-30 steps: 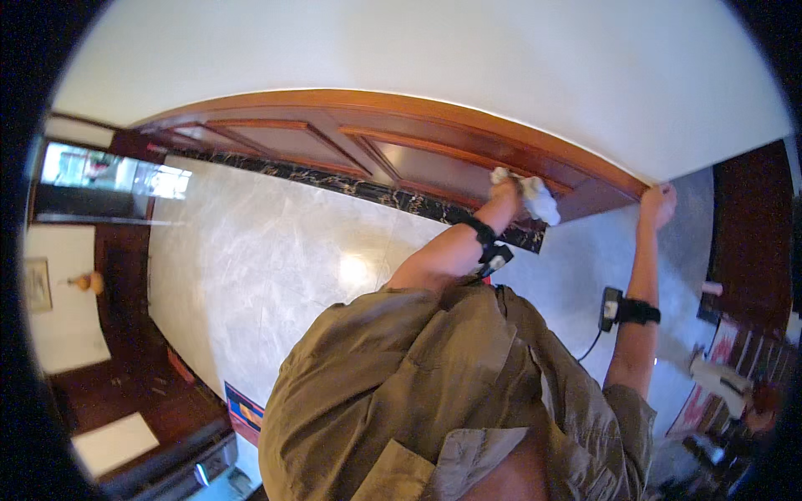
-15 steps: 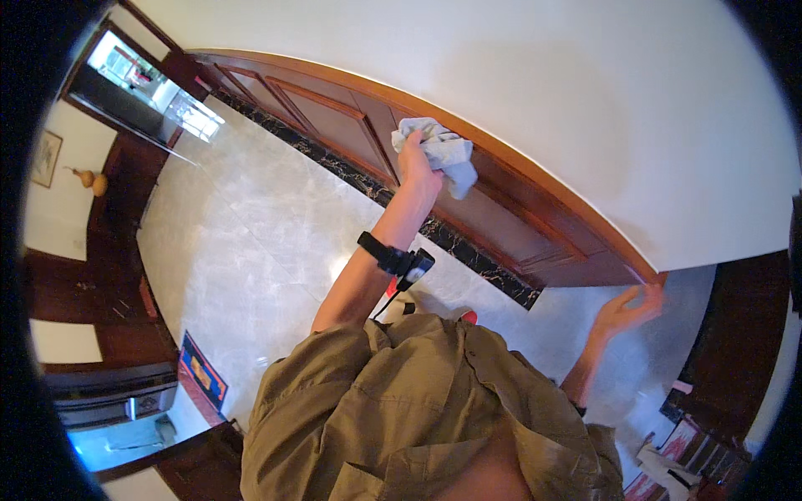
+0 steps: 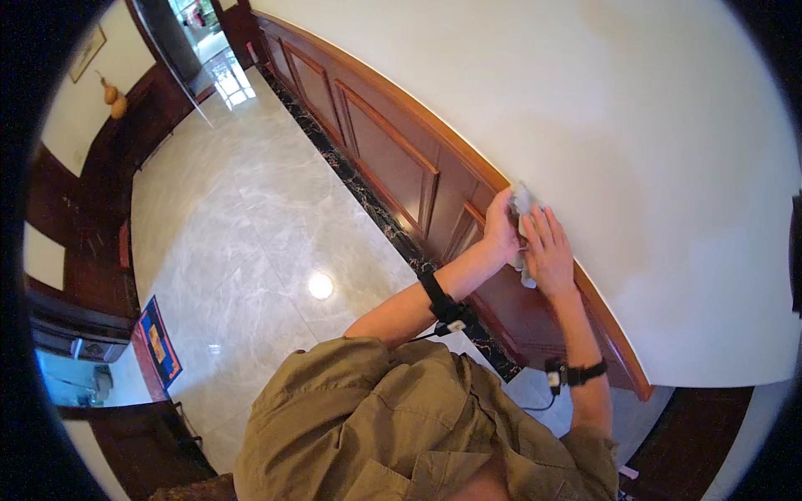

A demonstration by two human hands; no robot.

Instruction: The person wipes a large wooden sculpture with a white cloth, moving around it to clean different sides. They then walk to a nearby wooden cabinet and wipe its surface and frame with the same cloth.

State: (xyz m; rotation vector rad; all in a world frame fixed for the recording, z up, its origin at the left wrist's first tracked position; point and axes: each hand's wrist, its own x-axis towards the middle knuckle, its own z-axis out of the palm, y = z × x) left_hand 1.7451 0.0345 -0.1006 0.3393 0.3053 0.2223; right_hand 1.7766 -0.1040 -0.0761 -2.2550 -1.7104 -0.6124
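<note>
A crumpled pale grey cloth lies against the wooden rail that caps the wall panelling, partly covered by both hands. On its near-left side my left hand is closed around it, most of the fingertips out of sight. My right hand rests on the cloth from the other side, its fingers stretched out and slightly apart. Each wrist wears a black strap with a small device.
Brown panelling with raised frames runs below the white wall, above a black marbled skirting. Glossy grey tiles cover the floor. A colourful mat lies at the left, and a bright doorway stands at the far end.
My left hand has carried the cloth right and down along the rail. My right hand has come up from the rail's near end onto the cloth. The view has turned.
</note>
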